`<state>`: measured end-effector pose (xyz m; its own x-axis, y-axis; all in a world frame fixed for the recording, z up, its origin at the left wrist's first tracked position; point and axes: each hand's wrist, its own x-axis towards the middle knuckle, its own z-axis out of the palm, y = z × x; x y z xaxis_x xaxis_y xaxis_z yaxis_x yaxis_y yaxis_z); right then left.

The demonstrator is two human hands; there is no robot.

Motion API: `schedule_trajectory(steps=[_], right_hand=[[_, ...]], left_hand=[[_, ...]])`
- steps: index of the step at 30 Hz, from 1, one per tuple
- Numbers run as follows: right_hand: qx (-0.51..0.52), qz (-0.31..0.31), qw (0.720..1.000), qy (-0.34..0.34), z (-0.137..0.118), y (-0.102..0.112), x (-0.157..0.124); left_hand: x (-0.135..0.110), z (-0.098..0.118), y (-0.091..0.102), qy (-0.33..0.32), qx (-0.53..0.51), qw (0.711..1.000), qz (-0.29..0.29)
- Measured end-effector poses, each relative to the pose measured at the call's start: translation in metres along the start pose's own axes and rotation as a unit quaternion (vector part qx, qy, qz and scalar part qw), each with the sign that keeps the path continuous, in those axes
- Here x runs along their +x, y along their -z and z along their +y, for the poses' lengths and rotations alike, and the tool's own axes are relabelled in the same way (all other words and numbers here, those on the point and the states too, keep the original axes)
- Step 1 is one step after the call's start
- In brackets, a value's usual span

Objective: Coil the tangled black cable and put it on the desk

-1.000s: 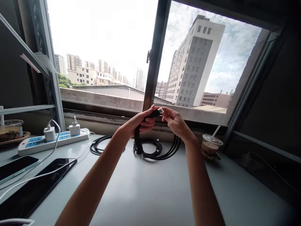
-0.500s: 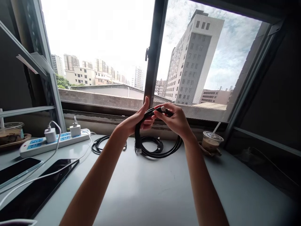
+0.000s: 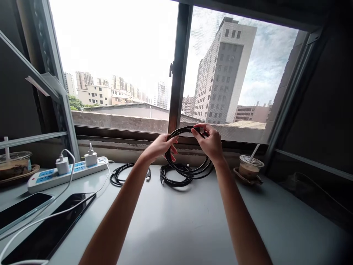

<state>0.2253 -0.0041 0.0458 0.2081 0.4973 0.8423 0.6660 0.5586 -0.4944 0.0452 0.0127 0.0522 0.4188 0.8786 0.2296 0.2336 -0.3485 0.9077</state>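
Observation:
A black cable coil [image 3: 190, 170] is held up above the grey desk [image 3: 176, 224] as a round loop in front of the window. My left hand [image 3: 161, 146] grips the loop's left side. Fingers of my right hand [image 3: 209, 142] pinch its top right, where the cable's end lies along the loop. The loop's lower part hangs just above the desk. Behind it on the desk lie a second black coil [image 3: 173, 176] and a third black coil [image 3: 122, 174] to the left.
A white power strip [image 3: 52, 176] with two chargers sits at the left; white cords run to two dark phones [image 3: 44, 228]. An iced drink cup with a straw [image 3: 248, 168] stands right of the coils. A bowl [image 3: 13, 165] is at far left.
The cable end I held up between both hands has been laid along the coil, and the coil has opened from a folded bundle into a wide round loop.

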Motion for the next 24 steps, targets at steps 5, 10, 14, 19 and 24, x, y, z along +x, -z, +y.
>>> schedule_trajectory(steps=[5, 10, 14, 19, 24], right_hand=[[-0.092, -0.055, 0.994, -0.003, 0.004, -0.003, -0.005], [-0.082, -0.171, 0.981, -0.029, 0.015, -0.007, -0.009], [-0.004, -0.130, 0.992, -0.003, 0.021, -0.008, -0.002], [0.084, -0.013, 0.992, 0.089, 0.013, 0.000, 0.005], [0.119, -0.042, 0.990, 0.067, -0.003, 0.003, 0.004]], left_hand=[[0.011, -0.013, 0.004, -0.038, -0.011, 0.997, 0.063], [0.010, -0.013, 0.008, -0.004, -0.007, 0.996, 0.094], [0.001, 0.000, 0.011, 0.008, -0.018, 0.994, 0.104], [-0.008, 0.014, 0.016, -0.001, -0.078, 0.995, 0.066], [-0.011, 0.015, 0.014, 0.000, -0.188, 0.978, -0.094]])
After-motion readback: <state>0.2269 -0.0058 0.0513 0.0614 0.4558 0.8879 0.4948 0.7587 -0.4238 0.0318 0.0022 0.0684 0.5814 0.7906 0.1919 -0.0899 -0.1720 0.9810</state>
